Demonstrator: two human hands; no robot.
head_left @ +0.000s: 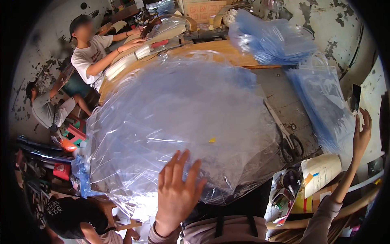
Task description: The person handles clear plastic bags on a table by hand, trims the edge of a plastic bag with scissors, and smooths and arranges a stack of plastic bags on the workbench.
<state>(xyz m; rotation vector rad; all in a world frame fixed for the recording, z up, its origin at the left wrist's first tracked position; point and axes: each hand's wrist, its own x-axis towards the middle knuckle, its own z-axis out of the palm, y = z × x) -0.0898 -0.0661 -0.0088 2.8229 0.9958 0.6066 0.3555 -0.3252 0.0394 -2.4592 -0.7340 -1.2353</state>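
Note:
A wide pile of clear plastic sheets covers the middle of the table, with wrinkled, shiny edges. My left hand is open over the near edge of this pile, fingers spread; whether it presses on the plastic I cannot tell. Out at the far right, my right hand is raised with its fingers stretched, just below a dark, phone-like rectangle. No object shows in its fingers. Scissors with black handles lie beside the pile. A small yellow scrap rests on the plastic.
Bluish plastic sheets are stacked at the back right and along the right side. A co-worker works at the table's far left; two other people sit lower left. A paper roll and an open bag are at the near right.

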